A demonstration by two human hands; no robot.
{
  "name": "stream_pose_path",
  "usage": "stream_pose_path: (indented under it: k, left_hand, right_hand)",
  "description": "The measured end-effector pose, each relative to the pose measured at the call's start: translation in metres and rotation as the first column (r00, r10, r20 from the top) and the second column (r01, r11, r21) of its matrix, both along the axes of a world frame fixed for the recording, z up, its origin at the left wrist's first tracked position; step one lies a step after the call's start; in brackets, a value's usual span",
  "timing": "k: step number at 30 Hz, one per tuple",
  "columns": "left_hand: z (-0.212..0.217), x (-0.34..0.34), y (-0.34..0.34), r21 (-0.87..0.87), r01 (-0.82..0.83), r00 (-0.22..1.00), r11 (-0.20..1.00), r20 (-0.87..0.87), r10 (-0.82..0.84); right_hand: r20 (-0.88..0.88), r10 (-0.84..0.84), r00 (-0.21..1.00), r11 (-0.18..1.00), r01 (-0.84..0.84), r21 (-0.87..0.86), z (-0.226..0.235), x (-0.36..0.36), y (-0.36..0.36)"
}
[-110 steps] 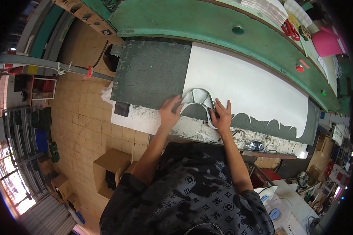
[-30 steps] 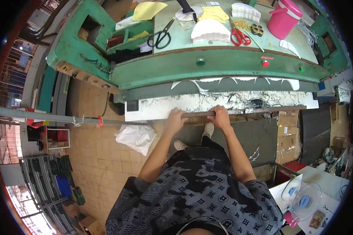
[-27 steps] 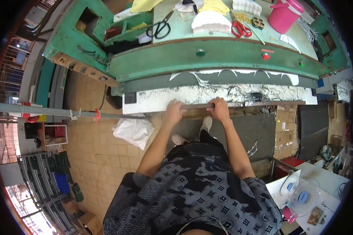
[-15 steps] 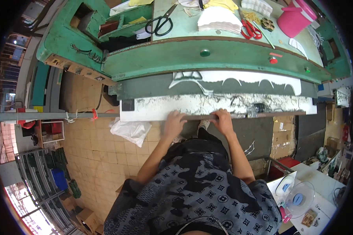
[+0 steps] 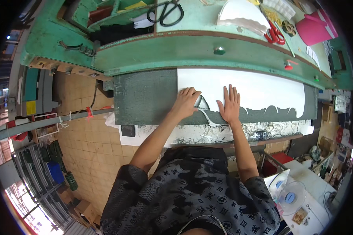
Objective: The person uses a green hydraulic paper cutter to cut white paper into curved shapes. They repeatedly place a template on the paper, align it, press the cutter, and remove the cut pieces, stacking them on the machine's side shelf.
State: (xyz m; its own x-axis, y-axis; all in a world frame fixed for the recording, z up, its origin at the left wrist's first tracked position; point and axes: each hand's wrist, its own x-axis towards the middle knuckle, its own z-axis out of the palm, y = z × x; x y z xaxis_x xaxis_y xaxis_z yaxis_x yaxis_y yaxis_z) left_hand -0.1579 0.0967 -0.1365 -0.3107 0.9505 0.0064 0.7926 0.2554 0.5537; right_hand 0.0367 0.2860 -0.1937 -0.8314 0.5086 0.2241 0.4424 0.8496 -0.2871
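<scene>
A white sheet with a scalloped, cut-out near edge lies on the dark grey bed of a green press. My left hand is closed on a metal cutting die at the sheet's near left corner; its fingers partly hide the die. Flat on the sheet, just right of the die, rests my right hand, fingers stretched out, holding nothing. A thin white offcut hangs from beside the die toward the near edge of the bed.
Overhead stands the press beam with green and red buttons. On top lie black-handled scissors, red-handled scissors, stacked white pieces and a pink bucket. A scrap-covered white ledge runs along the near side.
Both hands have left the near rail and reached forward onto the bed. My left hand has taken hold of the die, and my right lies on the sheet. The view has come closer to the press.
</scene>
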Motion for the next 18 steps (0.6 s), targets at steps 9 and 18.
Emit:
stream_pose_path:
  k: [9, 18]
  left_hand:
    - [-0.012, 0.074, -0.021, 0.448, -0.400, 0.915, 0.800, 0.142, 0.378]
    - [-0.029, 0.081, 0.094, -0.305, -0.675, 0.686, 0.672, 0.076, 0.724]
  right_hand:
    - [0.072, 0.008, 0.997, 0.998, -0.003, -0.064, -0.042, 0.021, 0.018]
    - [-0.660, -0.192, 0.726, 0.747, -0.328, -0.578, -0.052, 0.054, 0.032]
